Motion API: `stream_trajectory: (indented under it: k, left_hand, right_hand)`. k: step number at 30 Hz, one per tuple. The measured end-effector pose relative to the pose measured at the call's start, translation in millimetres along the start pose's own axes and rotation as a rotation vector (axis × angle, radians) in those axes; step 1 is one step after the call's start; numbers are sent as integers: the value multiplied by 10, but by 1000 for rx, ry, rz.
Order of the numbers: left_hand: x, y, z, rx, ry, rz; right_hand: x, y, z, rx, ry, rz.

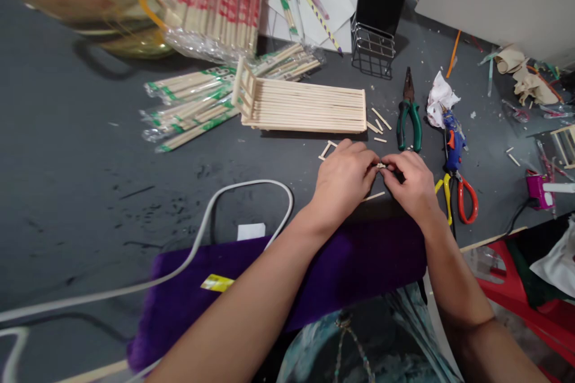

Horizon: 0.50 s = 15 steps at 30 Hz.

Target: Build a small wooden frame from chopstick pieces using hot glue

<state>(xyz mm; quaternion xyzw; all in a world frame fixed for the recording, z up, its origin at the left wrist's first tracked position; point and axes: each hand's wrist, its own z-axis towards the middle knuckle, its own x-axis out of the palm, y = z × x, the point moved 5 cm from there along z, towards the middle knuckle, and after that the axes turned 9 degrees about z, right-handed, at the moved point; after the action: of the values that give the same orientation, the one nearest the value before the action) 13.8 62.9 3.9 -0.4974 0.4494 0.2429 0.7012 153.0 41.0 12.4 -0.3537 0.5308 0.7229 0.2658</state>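
My left hand (348, 170) and my right hand (408, 176) meet near the table's front edge. Between their fingertips they pinch a tiny piece of wooden stick (381, 166), mostly covered by the fingers. Just beyond my left hand lies a small frame of short sticks (327, 149), partly hidden. A loose thin stick (374, 197) rests below the hands. Behind them stands a miniature bed-like structure of pale sticks (309, 105), with a slatted upright end on its left. Several short cut stick pieces (380, 124) are scattered at its right end.
Green-handled pliers (409, 122), a blue glue gun (454, 149) and red-handled cutters (468, 200) lie at the right. Wrapped chopsticks (193, 102) and a large chopstick pack (215, 6) are at the back left. A white cable (211, 215) loops by a purple cloth (179, 305).
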Motion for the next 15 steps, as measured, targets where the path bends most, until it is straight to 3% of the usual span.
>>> stream_trajectory:
  k: [15]
  left_hand:
    - [-18,-6,-4,6,15,5]
  right_hand:
    - [1,-53,-27,27,-7,-59]
